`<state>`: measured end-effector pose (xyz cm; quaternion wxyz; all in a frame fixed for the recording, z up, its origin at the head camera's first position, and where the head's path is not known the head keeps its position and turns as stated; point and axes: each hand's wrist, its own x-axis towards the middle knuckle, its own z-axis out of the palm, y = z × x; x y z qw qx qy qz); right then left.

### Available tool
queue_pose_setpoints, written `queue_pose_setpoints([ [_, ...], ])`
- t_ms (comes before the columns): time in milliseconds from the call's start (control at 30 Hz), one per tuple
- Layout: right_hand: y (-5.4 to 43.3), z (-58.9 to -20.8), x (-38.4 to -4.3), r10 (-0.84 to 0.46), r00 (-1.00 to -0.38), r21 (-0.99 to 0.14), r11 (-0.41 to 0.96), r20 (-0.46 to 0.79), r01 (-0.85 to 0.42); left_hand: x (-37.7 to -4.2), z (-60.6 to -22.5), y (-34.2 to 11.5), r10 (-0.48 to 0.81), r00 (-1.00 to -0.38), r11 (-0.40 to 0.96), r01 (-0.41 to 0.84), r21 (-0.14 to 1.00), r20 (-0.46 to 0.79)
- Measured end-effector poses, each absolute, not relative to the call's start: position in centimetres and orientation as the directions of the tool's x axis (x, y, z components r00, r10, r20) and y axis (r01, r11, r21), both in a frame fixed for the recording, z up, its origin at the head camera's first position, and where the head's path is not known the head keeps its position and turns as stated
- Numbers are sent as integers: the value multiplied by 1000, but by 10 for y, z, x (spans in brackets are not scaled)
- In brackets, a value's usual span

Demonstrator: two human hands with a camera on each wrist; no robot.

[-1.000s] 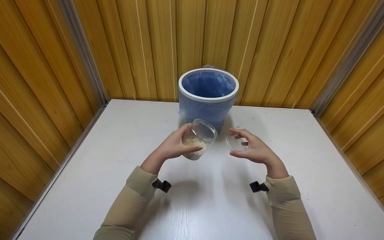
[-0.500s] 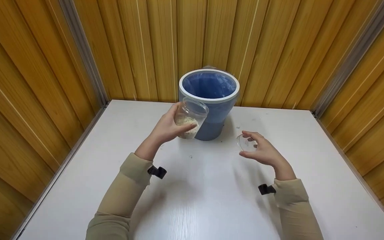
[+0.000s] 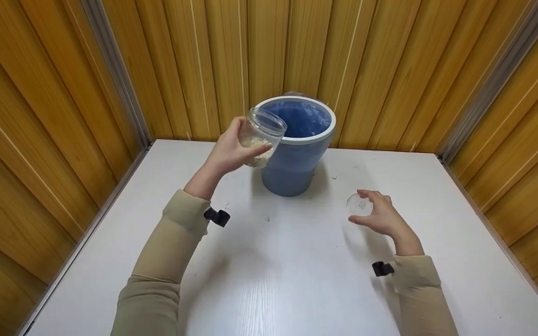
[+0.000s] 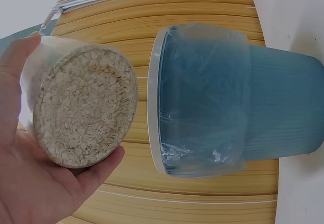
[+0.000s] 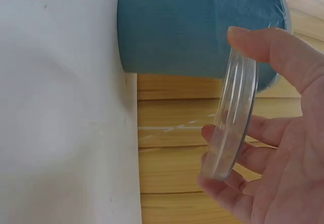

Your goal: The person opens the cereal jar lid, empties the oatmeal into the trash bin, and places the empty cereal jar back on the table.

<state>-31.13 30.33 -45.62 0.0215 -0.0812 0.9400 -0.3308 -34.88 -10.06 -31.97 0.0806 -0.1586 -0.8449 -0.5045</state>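
Note:
My left hand (image 3: 231,150) grips a clear plastic jar (image 3: 260,133) that has no lid on and leans to the right. Pale oat flakes (image 4: 88,107) fill its bottom part, seen through the base in the left wrist view. The jar's mouth is beside the near left rim of a blue trash bin (image 3: 292,170), overlapping it in the head view. Between thumb and fingertips, my right hand (image 3: 382,215) pinches a clear round lid (image 5: 232,115) by its edge, over the table to the right of the bin.
The bin has a white rim ring (image 3: 313,139) and a clear bag liner (image 4: 202,102) folded over its outside. It stands on a white table (image 3: 269,270) near the wood-panelled back wall (image 3: 222,60). Small crumbs (image 3: 334,177) lie around the bin.
My left hand has raised the jar and carried it forward and left, up to the bin's rim. The right hand has drawn away to the right with the lid.

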Motion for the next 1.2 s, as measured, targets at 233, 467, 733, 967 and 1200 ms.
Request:
queue_pose_setpoints([
  [233, 312, -465, -311, -140, -990, -593, 799, -22, -99, -367, -304, -101, 165, -940, 454, 341, 823, 298],
  [467, 321, -476, -313, -124, -989, -575, 816, -75, -59, -387, -293, -96, 153, -943, 478, 331, 813, 294],
  [733, 327, -486, -314, -132, -982, -560, 828, -139, -32, -405, -279, -91, 131, -958, 602, 281, 748, 255],
  [967, 327, -489, -314, -140, -980, -554, 832, -142, -39, -414, -267, -86, 138, -962, 780, 253, 572, 237],
  [1200, 324, -493, -316, -145, -979, -552, 832, -145, -42, -422, -263, -79, 131, -965, 878, 219, 427, 226],
])
